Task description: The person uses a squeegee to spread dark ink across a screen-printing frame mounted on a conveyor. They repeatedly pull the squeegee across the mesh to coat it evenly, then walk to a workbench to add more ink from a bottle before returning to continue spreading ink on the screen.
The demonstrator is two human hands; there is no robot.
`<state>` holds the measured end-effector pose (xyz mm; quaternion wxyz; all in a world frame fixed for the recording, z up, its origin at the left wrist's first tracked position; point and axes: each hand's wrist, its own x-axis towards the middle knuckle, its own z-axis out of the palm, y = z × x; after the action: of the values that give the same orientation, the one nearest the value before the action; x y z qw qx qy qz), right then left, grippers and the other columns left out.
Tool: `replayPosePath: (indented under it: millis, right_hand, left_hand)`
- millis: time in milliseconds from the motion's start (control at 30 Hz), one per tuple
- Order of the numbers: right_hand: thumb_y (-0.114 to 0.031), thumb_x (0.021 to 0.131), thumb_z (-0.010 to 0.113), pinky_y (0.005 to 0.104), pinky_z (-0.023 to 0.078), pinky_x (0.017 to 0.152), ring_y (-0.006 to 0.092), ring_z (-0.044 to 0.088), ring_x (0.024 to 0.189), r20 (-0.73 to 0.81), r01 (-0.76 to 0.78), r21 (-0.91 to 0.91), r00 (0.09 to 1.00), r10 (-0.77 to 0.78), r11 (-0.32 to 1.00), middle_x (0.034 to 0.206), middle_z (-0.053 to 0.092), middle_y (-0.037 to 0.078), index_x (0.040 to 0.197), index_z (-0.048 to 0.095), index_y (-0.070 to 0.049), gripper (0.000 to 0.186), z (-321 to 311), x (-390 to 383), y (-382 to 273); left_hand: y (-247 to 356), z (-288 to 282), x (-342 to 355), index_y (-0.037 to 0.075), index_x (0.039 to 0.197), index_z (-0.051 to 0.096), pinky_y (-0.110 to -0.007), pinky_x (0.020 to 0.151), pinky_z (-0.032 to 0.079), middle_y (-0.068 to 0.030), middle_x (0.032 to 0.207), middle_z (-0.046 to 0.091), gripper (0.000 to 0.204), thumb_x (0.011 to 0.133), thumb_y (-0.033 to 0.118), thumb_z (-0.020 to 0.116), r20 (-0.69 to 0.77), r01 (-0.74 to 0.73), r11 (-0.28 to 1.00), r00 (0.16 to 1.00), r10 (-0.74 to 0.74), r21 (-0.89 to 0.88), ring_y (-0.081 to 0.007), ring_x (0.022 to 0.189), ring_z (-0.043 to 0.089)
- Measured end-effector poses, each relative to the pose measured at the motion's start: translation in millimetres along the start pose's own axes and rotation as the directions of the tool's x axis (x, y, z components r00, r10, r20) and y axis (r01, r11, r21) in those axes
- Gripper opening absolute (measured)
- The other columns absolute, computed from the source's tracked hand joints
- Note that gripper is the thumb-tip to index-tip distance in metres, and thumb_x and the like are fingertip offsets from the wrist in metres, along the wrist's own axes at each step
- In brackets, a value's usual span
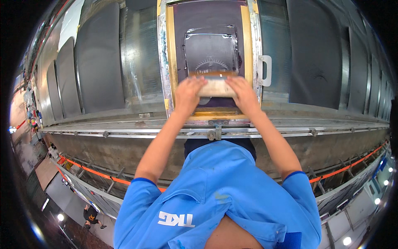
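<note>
Both my hands grip a squeegee (217, 88) with a pale wooden handle and a brownish blade, held crosswise over a screen-printing frame (163, 50). My left hand (190, 93) is closed round its left end, and my right hand (244, 94) round the right end. The blade's edge sits at the near part of the dark mesh (207, 16); my fingers partly hide it. Just beyond the blade, a pale curved design (211, 63) shows inside a rectangle edged with glossy wet streaks. Yellowish tape (247, 37) lines the frame's inner sides.
A white handle (265, 70) sticks out at the frame's right side. Dark flat sheets lie along the long table, one to the left (101, 62) and one to the right (315, 54). A metal rail (157, 132) runs along the near edge. Far lower left is another person (90, 216).
</note>
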<state>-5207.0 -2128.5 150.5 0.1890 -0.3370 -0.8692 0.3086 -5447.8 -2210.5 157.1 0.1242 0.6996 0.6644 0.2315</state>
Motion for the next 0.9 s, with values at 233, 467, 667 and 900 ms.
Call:
replayPosePath:
  millis: [233, 467, 667, 900]
  right_hand:
    - [0.006, 0.077, 0.06, 0.0421, 0.049, 0.1, 0.0339, 0.058, 0.117, -0.057, -0.002, -0.112, 0.998, -0.005, 0.994, 0.123, 0.063, 0.015, 0.12, 0.066, -0.006, 0.045, -23, 38, -1]
    - [0.0, 0.078, 0.065, 0.0421, 0.05, 0.097, 0.0326, 0.061, 0.11, -0.129, 0.014, -0.22, 0.991, -0.043, 0.975, 0.113, 0.066, 0.012, 0.114, 0.066, -0.006, 0.036, -45, 174, 68]
    - [0.008, 0.072, 0.063, 0.0425, 0.049, 0.097, 0.0353, 0.061, 0.111, -0.176, 0.017, -0.085, 0.984, -0.032, 0.996, 0.118, 0.066, 0.015, 0.119, 0.064, -0.005, 0.048, -5, 88, 56]
    - [0.003, 0.073, 0.068, 0.0419, 0.047, 0.102, 0.0345, 0.058, 0.118, -0.011, -0.119, 0.038, 0.993, 0.12, 0.992, 0.122, 0.063, 0.016, 0.119, 0.065, -0.002, 0.046, 4, -35, -20]
  left_hand:
    - [-10, -25, 26, 0.014, 0.11, 0.074, -0.039, 0.092, 0.053, -0.0067, 0.114, 0.072, 0.05, 0.068, -0.011, 0.062, -0.043, -0.009, 0.998, 0.999, 0.007, -0.068, -0.0288, 0.108, 0.065]
    - [-73, -22, 164, 0.013, 0.114, 0.073, -0.037, 0.09, 0.053, -0.0108, 0.108, 0.072, 0.044, 0.072, 0.001, 0.075, -0.068, 0.072, 0.996, 0.995, -0.075, -0.043, -0.0309, 0.102, 0.067]
    - [-41, -6, 88, 0.012, 0.109, 0.074, -0.038, 0.089, 0.053, -0.0114, 0.107, 0.072, 0.045, 0.068, -0.006, 0.069, -0.003, 0.152, 0.988, 0.988, -0.152, 0.033, -0.0308, 0.102, 0.067]
    - [10, -5, -44, 0.009, 0.105, 0.074, -0.038, 0.092, 0.053, -0.01, 0.109, 0.072, 0.045, 0.064, -0.011, 0.068, -0.016, 0.122, 0.988, 0.992, -0.124, -0.093, -0.029, 0.105, 0.067]
